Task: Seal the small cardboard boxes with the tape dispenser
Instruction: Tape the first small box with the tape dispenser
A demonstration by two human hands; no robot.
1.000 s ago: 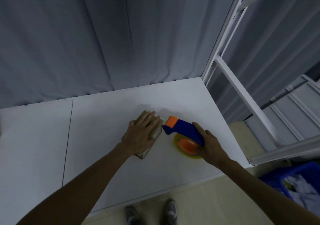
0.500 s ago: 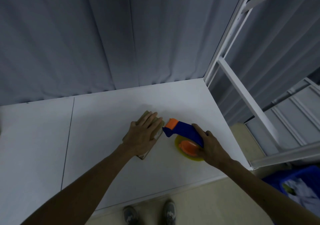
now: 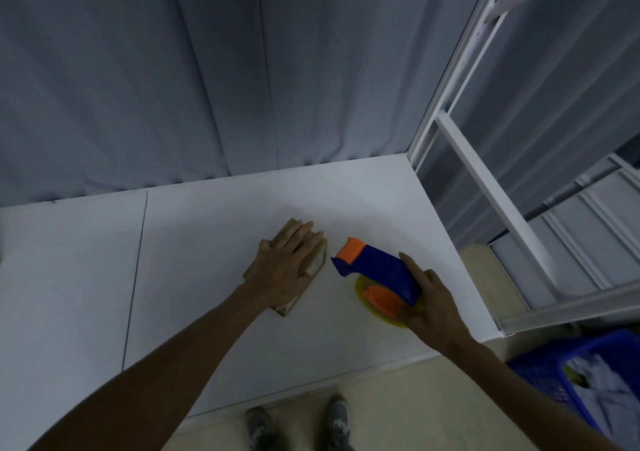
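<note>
A small brown cardboard box [image 3: 317, 265] lies on the white table [image 3: 194, 256], mostly covered by my left hand [image 3: 284, 265], which presses flat on its top with straight fingers. Just to the right, my right hand [image 3: 431, 303] grips a blue and orange tape dispenser [image 3: 375, 270] with a yellowish tape roll under it. The dispenser's orange nose points at the box's right side, a small gap apart from it.
A grey curtain [image 3: 242, 69] hangs behind the table. A white metal frame [image 3: 485, 180] rises at the table's right corner. A blue basket [image 3: 571, 381] with white items sits on the floor at lower right. My shoes [image 3: 298, 426] show below the front edge.
The dispenser's nose has drawn back slightly to the right, away from the box. My left hand stays pressed on the box.
</note>
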